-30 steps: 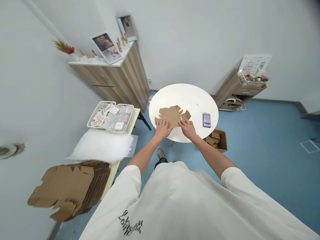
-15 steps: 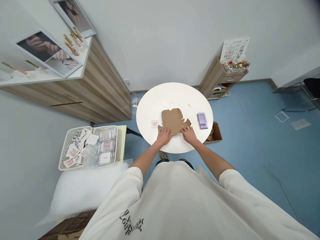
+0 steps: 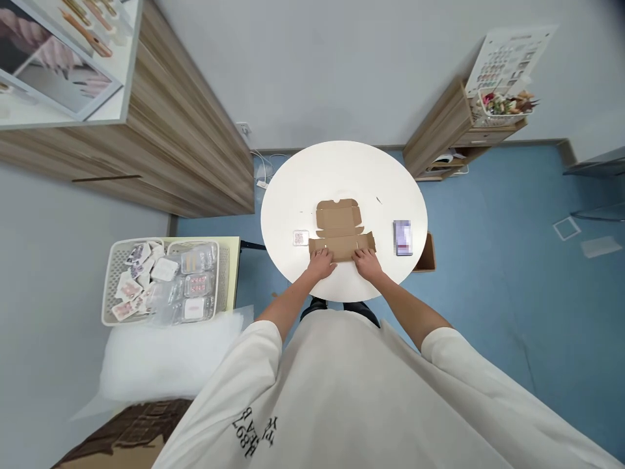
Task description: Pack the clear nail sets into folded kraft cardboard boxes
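Fingers (image 3: 319, 252) of both hands (image 3: 321, 265) (image 3: 368, 264) touch brown cardboard (image 3: 340, 225) — unfolded, flaps out — how open or gripping, unclear.

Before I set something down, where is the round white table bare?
Bare: far side, beyond the flat brown cardboard blank, except one thin dark sliver; also between blank and purple phone. Crowded: near middle, with left hand and right hand.

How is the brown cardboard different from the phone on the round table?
The cardboard is plain brown with lots of flaps, but the phone is a simple rectangle with a purplish screen. The cardboard is bigger than the phone. The left hand and right hand are touching the cardboard, while neither touches the phone. Both things lie on the white table.
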{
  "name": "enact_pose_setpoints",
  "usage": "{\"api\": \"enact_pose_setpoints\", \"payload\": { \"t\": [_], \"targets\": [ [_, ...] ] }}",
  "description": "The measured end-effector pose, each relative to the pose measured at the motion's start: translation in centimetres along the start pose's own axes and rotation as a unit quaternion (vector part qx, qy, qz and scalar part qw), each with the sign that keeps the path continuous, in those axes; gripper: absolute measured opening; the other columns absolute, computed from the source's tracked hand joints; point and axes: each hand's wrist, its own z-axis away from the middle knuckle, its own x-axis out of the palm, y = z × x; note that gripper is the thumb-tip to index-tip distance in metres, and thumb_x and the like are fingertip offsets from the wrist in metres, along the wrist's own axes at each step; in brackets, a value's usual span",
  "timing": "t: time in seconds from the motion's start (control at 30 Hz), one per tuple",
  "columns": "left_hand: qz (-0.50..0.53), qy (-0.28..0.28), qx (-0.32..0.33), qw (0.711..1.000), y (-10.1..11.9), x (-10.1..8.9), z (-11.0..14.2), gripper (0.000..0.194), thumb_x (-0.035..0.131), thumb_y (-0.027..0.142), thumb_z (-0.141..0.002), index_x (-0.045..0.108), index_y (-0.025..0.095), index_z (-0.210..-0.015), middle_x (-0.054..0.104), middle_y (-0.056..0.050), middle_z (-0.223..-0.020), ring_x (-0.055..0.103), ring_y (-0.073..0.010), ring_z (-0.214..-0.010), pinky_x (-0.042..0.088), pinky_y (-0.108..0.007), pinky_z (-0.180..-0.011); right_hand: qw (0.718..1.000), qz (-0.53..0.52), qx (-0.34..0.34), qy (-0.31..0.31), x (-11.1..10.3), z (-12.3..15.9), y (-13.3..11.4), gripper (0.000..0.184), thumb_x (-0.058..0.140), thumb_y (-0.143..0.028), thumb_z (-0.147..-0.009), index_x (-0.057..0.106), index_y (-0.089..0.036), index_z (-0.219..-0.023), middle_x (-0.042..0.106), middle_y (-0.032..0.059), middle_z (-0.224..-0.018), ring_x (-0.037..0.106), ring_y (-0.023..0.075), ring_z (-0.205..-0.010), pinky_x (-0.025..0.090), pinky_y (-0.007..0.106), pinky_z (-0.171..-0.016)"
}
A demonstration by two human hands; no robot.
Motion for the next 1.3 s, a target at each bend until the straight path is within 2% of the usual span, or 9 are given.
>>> {"api": "enact_pose_setpoints", "payload": {
  "t": [0.23,0.4,0.57,0.7,0.83,0.93,1.03,1.17,1.3],
  "targets": [
    [-0.022,0.005,-0.029,0.999,0.3,0.8,-1.0,0.045,0.059,0.035,-0.094,0.052,0.02,-0.136,0.043,-0.017,-0.152,0.042,-0.0339,-0.139,0.026,-0.052,-0.117,0.997,-0.056,-0.027,-0.053,0.4,-1.4,1.9,0.035,0.039,-0.022,-0.101,0.069,-0.015,-0.118,0.065,0.0163,-0.121,0.05,0.03,-0.115,0.03,0.04,-0.096],
    [-0.041,0.026,0.003,0.999,1.3,-0.1,-2.3,0.038,0.062,0.034,-0.093,0.057,0.018,-0.128,0.051,-0.016,-0.142,0.043,-0.0333,-0.138,0.03,-0.048,-0.115,0.992,-0.088,-0.037,-0.083,-0.4,-2.2,3.1,0.033,0.042,-0.029,-0.103,0.065,-0.017,-0.122,0.068,0.0149,-0.121,0.054,0.0298,-0.115,0.032,0.039,-0.094],
    [-0.026,-0.03,0.005,0.999,2.4,-1.7,-4.2,0.029,0.059,0.031,-0.095,0.059,0.019,-0.122,0.061,-0.012,-0.129,0.06,-0.0278,-0.116,0.044,-0.041,-0.102,0.988,-0.115,-0.016,-0.1,-1.0,-2.7,3.5,0.031,0.042,-0.026,-0.102,0.066,-0.019,-0.121,0.071,0.0131,-0.111,0.057,0.0288,-0.112,0.034,0.039,-0.096],
    [-0.016,-0.067,-0.01,0.998,2.1,-2.5,-5.1,0.027,0.058,0.029,-0.095,0.059,0.02,-0.121,0.065,-0.011,-0.121,0.064,-0.0291,-0.108,0.051,-0.039,-0.091,0.98,-0.18,0.077,-0.041,-2.0,-4.2,4.8,0.033,0.042,-0.026,-0.101,0.067,-0.022,-0.122,0.069,0.0106,-0.117,0.058,0.0275,-0.112,0.039,0.037,-0.096],
    [-0.012,-0.069,-0.005,0.998,1.7,-2.4,-5.2,0.033,0.059,0.031,-0.095,0.057,0.019,-0.126,0.06,-0.013,-0.129,0.065,-0.0311,-0.109,0.053,-0.04,-0.088,0.934,-0.257,0.241,0.055,-3.2,-7.4,7.3,0.035,0.043,-0.028,-0.098,0.065,-0.021,-0.124,0.066,0.0113,-0.125,0.058,0.0275,-0.113,0.044,0.039,-0.096],
    [0.006,-0.068,-0.014,0.998,1.7,-2.1,-5.0,0.048,0.062,0.031,-0.093,0.048,0.022,-0.139,0.048,-0.016,-0.146,0.066,-0.0305,-0.109,0.054,-0.041,-0.089,0.921,-0.293,0.252,0.049,-3.5,-9.9,8.6,0.03,0.05,-0.03,-0.094,0.068,-0.022,-0.116,0.065,0.01,-0.128,0.057,0.0289,-0.118,0.046,0.042,-0.097],
    [0.025,-0.062,-0.026,0.997,1.7,-1.9,-5.0,0.068,0.066,0.029,-0.091,0.034,0.027,-0.151,0.018,-0.019,-0.166,0.067,-0.0314,-0.109,0.055,-0.043,-0.088,0.898,-0.359,0.251,0.035,-3.1,-11.6,8.9,0.033,0.05,-0.028,-0.093,0.068,-0.023,-0.12,0.067,0.0073,-0.128,0.06,0.0252,-0.116,0.047,0.039,-0.099],
    [0.044,-0.057,-0.027,0.997,1.7,-1.8,-5.1,0.083,0.067,0.03,-0.09,0.022,0.032,-0.159,-0.01,-0.017,-0.17,0.066,-0.0352,-0.11,0.057,-0.047,-0.086,0.866,-0.411,0.277,0.068,-2.5,-12.1,8.5,0.037,0.046,-0.022,-0.092,0.07,-0.019,-0.12,0.071,0.0077,-0.124,0.064,0.0223,-0.111,0.05,0.036,-0.098],
    [0.046,-0.049,-0.03,0.997,1.8,-1.9,-5.1,0.088,0.067,0.03,-0.089,0.016,0.034,-0.161,-0.021,-0.013,-0.168,0.067,-0.0352,-0.11,0.057,-0.05,-0.088,0.867,-0.394,0.295,0.075,-2.5,-11.3,8.4,0.037,0.046,-0.015,-0.087,0.074,-0.019,-0.111,0.073,0.0077,-0.119,0.065,0.0231,-0.108,0.051,0.036,-0.094]
  ]
}}
